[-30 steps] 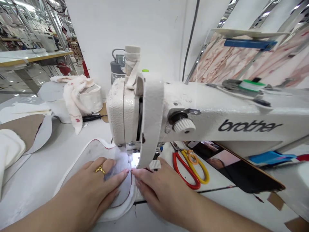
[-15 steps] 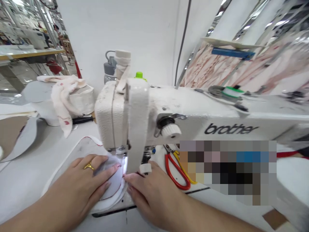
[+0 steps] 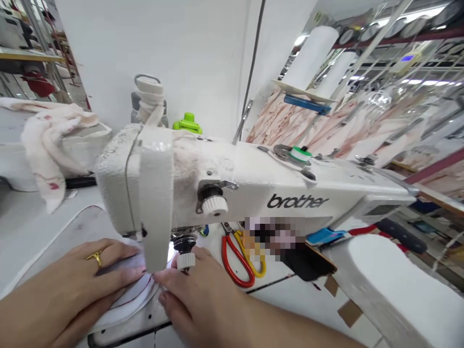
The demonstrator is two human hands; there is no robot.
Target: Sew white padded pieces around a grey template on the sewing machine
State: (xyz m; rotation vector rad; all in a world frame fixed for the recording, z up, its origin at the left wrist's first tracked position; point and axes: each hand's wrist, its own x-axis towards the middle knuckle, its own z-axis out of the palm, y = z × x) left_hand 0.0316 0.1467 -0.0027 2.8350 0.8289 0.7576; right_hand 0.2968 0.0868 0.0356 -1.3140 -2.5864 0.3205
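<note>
My left hand [image 3: 90, 280], with a gold ring, lies flat with its fingers spread on a rounded white fabric piece [image 3: 139, 299] that has a dark red line along its curve. My right hand [image 3: 203, 290] is at the right edge of the fabric, its thumb and finger close together by the needle area of the white sewing machine [image 3: 155, 193]. The machine head hides the needle and some right fingertips. What the right fingers hold, if anything, cannot be made out.
Red-and-yellow-handled scissors [image 3: 237, 261] and a black phone [image 3: 308, 263] lie under the machine arm. Patterned cloth [image 3: 52, 145] sits at the left. A bright green object [image 3: 187, 123] stands behind the machine, and thread cones [image 3: 311, 53] are at the back right.
The view has swung to the right, so the machine and both hands appear farther left. More of the red line on the fabric shows between my hands.
</note>
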